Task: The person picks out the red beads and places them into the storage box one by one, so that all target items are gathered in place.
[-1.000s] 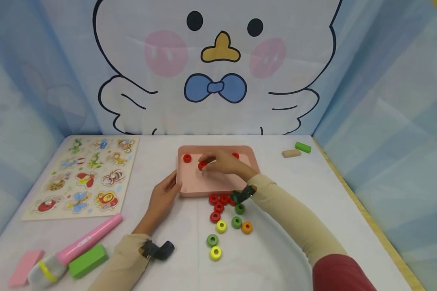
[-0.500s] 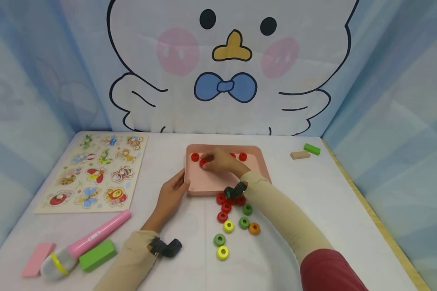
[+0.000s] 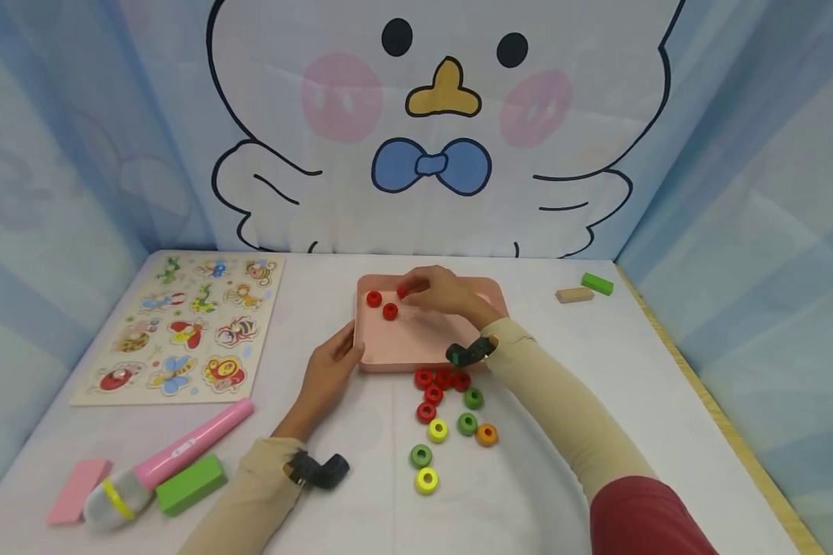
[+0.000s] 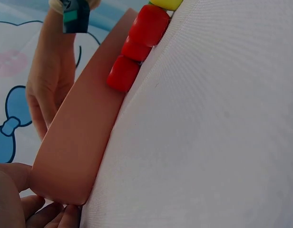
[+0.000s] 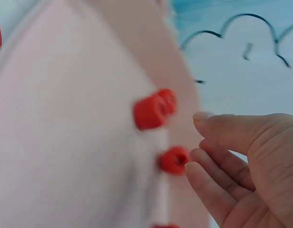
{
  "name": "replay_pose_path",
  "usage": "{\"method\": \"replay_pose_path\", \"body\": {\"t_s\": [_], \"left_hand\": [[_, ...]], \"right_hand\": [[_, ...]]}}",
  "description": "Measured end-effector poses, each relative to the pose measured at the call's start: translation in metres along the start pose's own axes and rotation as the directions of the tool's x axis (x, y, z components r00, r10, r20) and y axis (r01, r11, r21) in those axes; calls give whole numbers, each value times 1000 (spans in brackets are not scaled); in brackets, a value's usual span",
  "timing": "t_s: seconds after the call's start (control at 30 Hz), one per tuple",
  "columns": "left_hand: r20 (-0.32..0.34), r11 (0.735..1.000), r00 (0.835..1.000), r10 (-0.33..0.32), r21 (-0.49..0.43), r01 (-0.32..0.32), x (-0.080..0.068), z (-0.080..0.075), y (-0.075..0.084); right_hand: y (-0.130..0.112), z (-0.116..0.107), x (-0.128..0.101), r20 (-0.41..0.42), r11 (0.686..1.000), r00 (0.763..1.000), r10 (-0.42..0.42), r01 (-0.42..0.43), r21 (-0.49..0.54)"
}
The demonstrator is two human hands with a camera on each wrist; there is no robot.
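My left hand (image 3: 329, 374) grips the left edge of a shallow pink tray (image 3: 416, 343), thumb and fingers at its corner in the left wrist view. Inside the tray, toward its far left, lie red ring-shaped beads: one bead (image 3: 374, 299) near the corner and another bead (image 3: 390, 311) just right of it. My right hand (image 3: 447, 293) hovers over the far side, its fingertips beside a third red bead (image 3: 402, 293) and partly covering it. In the right wrist view the thumb and fingers (image 5: 208, 185) stand apart with nothing between them, close to a red bead (image 5: 174, 160).
In front of the tray lie several loose red beads (image 3: 433, 395), with yellow (image 3: 426, 481), green (image 3: 467, 423) and orange beads (image 3: 487, 435). A bug picture board (image 3: 187, 331), pink-handled tool (image 3: 190, 443) and green block (image 3: 192, 486) are left. Small blocks (image 3: 575, 295) lie far right.
My right hand has let go of a red bead in the tray and moved right and away from it, toward the far wall. The left hand stays at the tray; the head view has shifted slightly.
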State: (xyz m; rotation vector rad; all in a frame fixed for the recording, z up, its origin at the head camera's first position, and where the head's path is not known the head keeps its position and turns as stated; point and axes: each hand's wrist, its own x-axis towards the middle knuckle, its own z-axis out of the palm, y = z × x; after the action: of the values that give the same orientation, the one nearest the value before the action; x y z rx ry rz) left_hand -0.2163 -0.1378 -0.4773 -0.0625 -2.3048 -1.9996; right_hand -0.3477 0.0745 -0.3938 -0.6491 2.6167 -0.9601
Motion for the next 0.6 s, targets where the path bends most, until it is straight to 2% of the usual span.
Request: {"method": "replay_pose_path", "body": {"t_s": [0.17, 0.27, 0.4, 0.6], "left_hand": [[-5, 1000, 1000, -13, 25, 13, -1, 2, 1], [6, 999, 1000, -9, 35, 9, -1, 2, 0], [13, 1000, 1000, -8, 15, 8, -1, 1, 0], [3, 1000, 1000, -22, 18, 22, -1, 1, 3]], "right_hand": [[12, -19, -31, -58, 1000, 998, 6, -6, 9], [21, -22, -54, -74, 998, 996, -47, 50, 31], [25, -15, -88, -60, 990, 992, -107, 112, 82], [19, 6, -138, 11, 981, 986, -165, 163, 109]]}}
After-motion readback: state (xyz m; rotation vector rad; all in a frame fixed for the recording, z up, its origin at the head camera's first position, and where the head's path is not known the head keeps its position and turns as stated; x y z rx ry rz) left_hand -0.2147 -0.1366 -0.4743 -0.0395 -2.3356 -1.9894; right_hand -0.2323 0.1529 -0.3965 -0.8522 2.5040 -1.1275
